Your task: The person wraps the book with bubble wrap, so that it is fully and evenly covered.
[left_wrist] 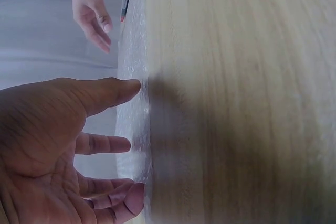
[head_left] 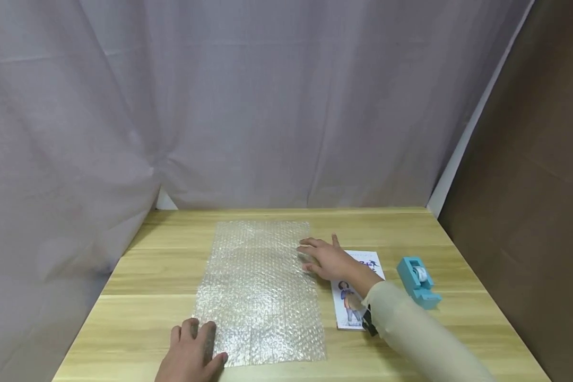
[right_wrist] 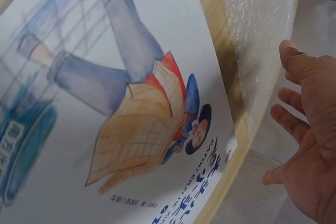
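Observation:
A sheet of bubble wrap (head_left: 258,286) lies flat on the wooden table. My left hand (head_left: 191,350) is at its near left corner, with fingers spread and the fingertips right at the sheet's edge. In the left wrist view, the thumb and fingers of that left hand (left_wrist: 58,140) stand apart with nothing between them. Over the sheet's right edge reaches my right hand (head_left: 327,260), its fingers spread and holding nothing. Beneath the right wrist is a white book (head_left: 348,305) with a drawn figure on its cover, partly hidden by the forearm. The right wrist view shows that cover (right_wrist: 136,114) close up.
A blue tape dispenser (head_left: 415,284) with a roll of tape stands to the right of the book. Grey curtain (head_left: 248,106) hangs behind the table's far edge. A brown panel (head_left: 530,185) rises along the right side.

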A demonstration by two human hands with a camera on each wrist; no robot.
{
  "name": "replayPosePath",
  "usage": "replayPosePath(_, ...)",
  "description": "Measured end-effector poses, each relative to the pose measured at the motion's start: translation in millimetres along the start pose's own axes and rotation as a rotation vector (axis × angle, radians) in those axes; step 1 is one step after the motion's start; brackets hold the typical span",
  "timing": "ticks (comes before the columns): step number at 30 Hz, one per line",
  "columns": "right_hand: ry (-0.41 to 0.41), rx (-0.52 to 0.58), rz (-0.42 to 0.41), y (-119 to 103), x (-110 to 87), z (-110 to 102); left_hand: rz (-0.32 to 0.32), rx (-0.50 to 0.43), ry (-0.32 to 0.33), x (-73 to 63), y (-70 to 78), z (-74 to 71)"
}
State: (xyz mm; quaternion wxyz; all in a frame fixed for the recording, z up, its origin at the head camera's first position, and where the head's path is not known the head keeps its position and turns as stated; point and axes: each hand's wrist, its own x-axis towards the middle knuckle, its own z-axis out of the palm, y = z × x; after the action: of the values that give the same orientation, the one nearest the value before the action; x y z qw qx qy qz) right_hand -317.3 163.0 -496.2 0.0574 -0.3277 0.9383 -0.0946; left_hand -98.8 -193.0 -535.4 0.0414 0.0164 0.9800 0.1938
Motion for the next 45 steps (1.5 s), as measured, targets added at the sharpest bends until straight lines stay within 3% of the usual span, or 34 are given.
replayPosePath(24,-0.025,-0.025,-0.020,5.0,11.1,15.1,-0.033,0.003,0.007,0.2,-0.3,6.9)
replayPosePath(45,-0.034,-0.040,0.049,8.6,23.9,20.7,0.024,0.056,0.038,-2.5,-9.5,14.0)
